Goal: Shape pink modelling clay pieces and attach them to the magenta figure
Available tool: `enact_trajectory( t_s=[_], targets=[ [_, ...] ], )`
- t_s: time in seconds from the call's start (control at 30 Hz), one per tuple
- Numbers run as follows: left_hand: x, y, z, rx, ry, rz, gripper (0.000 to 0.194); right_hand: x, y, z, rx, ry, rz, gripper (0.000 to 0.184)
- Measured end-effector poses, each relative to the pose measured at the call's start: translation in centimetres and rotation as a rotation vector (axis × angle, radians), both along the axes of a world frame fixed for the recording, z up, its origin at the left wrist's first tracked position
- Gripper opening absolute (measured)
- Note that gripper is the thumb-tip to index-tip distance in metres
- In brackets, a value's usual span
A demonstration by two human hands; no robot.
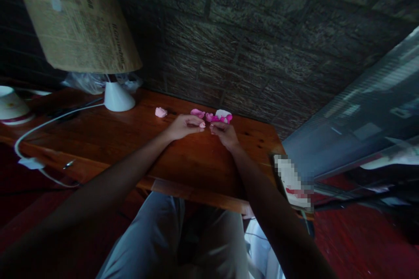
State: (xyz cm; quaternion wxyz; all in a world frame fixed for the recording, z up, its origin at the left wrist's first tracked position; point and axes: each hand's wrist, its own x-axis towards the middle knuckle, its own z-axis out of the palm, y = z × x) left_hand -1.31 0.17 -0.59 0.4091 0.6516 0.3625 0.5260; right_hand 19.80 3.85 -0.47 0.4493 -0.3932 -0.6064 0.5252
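Observation:
My left hand (183,127) is closed in a pinch on a small piece of pale pink modelling clay (202,125), held just above the wooden table (196,157). Close by on its right, my right hand (225,134) has thumb and fingers pressed together; whatever sits at their tips is too small to make out. Just beyond both hands lie a flattened pink clay piece (197,113), a pink lump (209,117), bright magenta bits (229,118) and a white piece (224,113). A larger pale pink clay lump (160,112) rests to the left.
A lamp with a newspaper-print shade (81,22) and white base (119,96) stands at the left, its white cable (59,115) running over the front edge. A white cup (13,104) is farther left. Behind the table rises a brick wall (209,43); a blurred-out object (291,181) lies at the right edge.

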Motion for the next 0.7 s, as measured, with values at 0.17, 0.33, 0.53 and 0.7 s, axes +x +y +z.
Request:
enact_trajectory(
  t_s=[0.17,0.33,0.53,0.7],
  targets=[
    [0.1,0.1,-0.2,-0.022,-0.018,-0.005,0.045,-0.5,-0.4,-0.2,0.040,-0.027,-0.020,0.024],
    [0.3,0.4,-0.4,-0.017,-0.008,-0.039,0.046,-0.6,-0.8,-0.1,0.074,-0.037,-0.034,0.028],
    [0.4,0.4,-0.5,-0.024,-0.048,-0.050,0.047,-0.4,-0.9,0.1,0.123,-0.080,-0.030,0.027],
    [0.4,0.6,-0.8,-0.019,-0.067,-0.067,0.049,-0.3,-1.1,0.2,0.140,-0.089,-0.015,0.031]
  ],
)
